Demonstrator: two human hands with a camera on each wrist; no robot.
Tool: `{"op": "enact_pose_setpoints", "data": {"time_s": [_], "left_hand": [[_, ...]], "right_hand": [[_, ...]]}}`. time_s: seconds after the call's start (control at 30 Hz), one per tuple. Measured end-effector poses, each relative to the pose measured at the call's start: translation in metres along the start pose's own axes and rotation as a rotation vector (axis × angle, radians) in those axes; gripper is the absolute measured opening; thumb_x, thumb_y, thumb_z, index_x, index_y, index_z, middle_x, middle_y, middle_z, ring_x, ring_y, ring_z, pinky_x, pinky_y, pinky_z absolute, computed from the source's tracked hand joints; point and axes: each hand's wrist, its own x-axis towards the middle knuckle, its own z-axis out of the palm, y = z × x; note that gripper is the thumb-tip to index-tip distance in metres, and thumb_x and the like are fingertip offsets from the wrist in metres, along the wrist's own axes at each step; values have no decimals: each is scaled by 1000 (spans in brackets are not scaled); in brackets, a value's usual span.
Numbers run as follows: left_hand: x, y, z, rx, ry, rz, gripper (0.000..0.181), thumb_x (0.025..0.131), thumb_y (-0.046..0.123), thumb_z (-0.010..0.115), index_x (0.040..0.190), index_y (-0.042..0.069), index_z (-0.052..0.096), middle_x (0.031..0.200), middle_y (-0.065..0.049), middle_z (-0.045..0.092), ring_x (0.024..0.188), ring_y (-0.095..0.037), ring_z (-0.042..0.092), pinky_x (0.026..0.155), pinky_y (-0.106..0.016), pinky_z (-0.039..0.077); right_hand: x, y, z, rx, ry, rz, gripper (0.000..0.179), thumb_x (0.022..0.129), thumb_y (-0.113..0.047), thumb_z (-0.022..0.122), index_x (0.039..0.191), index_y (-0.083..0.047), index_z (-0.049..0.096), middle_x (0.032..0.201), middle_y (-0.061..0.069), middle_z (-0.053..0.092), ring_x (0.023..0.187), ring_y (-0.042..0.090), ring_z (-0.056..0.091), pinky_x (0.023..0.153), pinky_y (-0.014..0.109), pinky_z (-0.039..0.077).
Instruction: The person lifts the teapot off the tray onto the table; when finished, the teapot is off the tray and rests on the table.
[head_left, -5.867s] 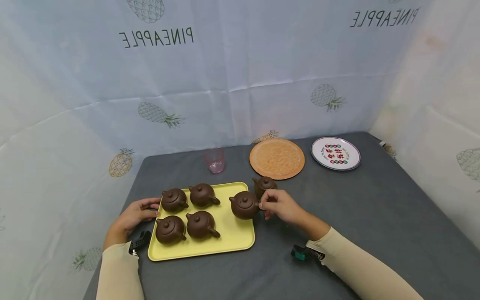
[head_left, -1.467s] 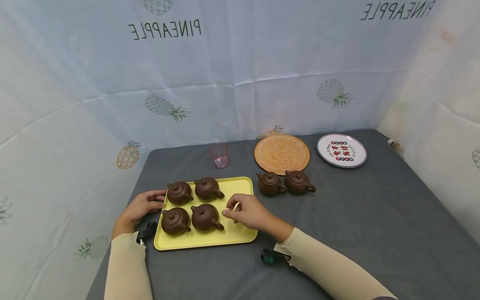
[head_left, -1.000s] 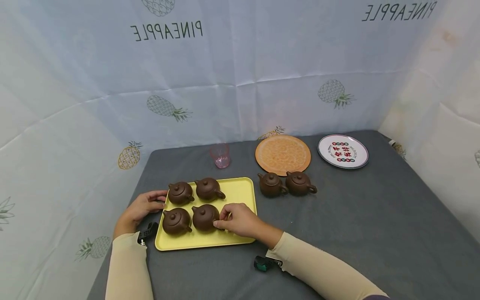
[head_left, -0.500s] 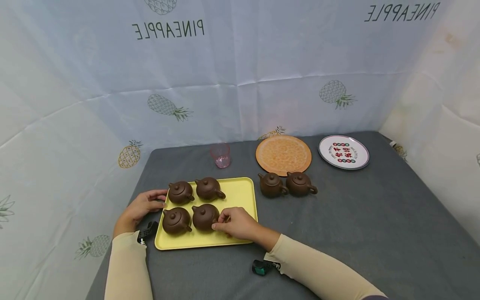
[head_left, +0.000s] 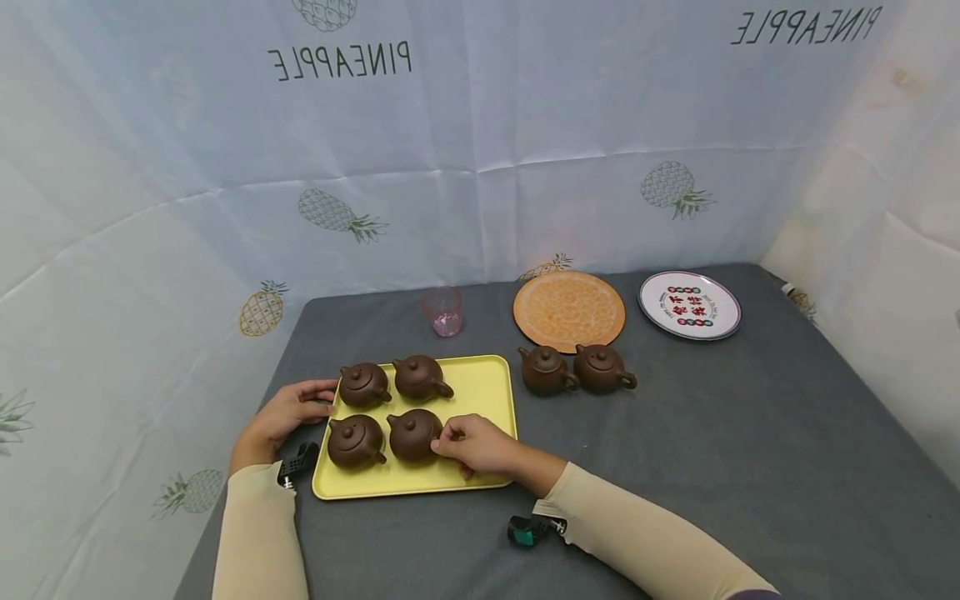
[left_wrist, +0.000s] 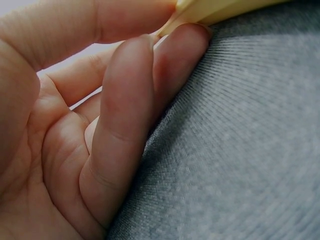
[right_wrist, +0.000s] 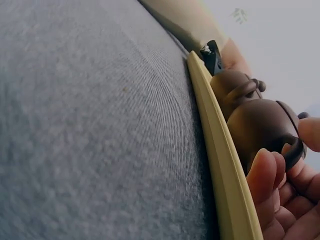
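Note:
Several brown clay teapots with smiling faces stand on a yellow tray (head_left: 487, 379) in two rows. My right hand (head_left: 480, 446) pinches the handle of the front-right teapot (head_left: 414, 435); in the right wrist view, the fingers (right_wrist: 262, 175) are curled at the handle of that teapot (right_wrist: 262, 127). The pot sits on the tray or barely above it; I cannot tell which. At the tray's left edge, my left hand (head_left: 281, 417) holds the rim. Up close in the left wrist view, its fingers (left_wrist: 122, 100) meet the yellow rim (left_wrist: 235, 11).
Two more teapots, one (head_left: 546, 371) beside another (head_left: 600, 369), stand on the grey cloth right of the tray. Behind them lie a round orange mat (head_left: 568, 308) and a white plate (head_left: 688, 306). A pink clear glass (head_left: 444, 312) stands at the back left.
The teapot my right hand held over the tray's right side now stands on the cloth. That hand has since moved left and taken the front-right teapot's handle. My left hand stays at the tray.

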Motion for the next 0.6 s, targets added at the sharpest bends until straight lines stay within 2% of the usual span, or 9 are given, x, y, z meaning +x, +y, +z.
{"op": "enact_pose_setpoints", "data": {"time_s": [0.2,0.43,0.6], "left_hand": [[1,2,0,1,-4,1,59,88,6,71,139,-10,46,118,-22,61,89,-7,62,73,-26,52],[2,0,-1,-4,0,5,59,87,5,71,137,-12,46,114,-20,62,88,-8,63,73,-27,52],[1,-2,-1,-16,-4,15,58,87,4,71,137,-13,46,113,-19,62,89,-9,63,73,-27,53]], "right_hand": [[-2,-3,-3,4,-2,6,28,98,-24,61,78,-5,58,61,3,46,46,16,48,49,29,46],[-6,-3,-9,-55,-6,-28,28,98,-25,60,79,-5,59,74,5,52,50,22,58,50,31,47],[-9,3,-16,-79,0,-62,29,98,-25,61,78,-5,58,75,6,53,53,24,61,54,35,52]]}}
